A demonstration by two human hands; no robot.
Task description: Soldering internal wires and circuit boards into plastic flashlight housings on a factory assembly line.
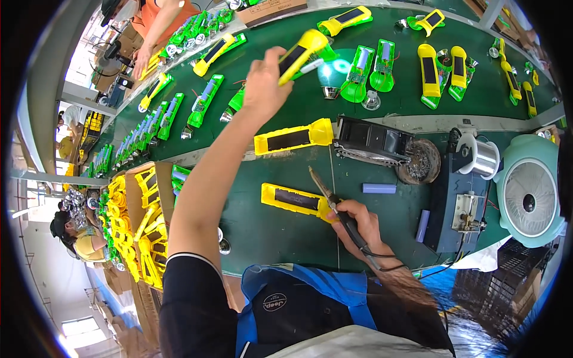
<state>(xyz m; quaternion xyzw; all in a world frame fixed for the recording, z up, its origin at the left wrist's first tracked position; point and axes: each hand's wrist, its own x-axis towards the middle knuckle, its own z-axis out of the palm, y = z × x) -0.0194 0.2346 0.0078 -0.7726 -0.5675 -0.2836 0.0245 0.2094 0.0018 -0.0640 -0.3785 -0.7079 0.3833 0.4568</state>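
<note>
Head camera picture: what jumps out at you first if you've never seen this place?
First, the left hand stretched far out over the green table, holding up a yellow flashlight. Nearer the body, the right hand grips a soldering iron beside a yellow flashlight shell. Along the far side lie rows of green and yellow flashlight parts.

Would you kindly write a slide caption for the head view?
Left hand lifts a yellow flashlight above the green bench; right hand grips a soldering iron.
</note>
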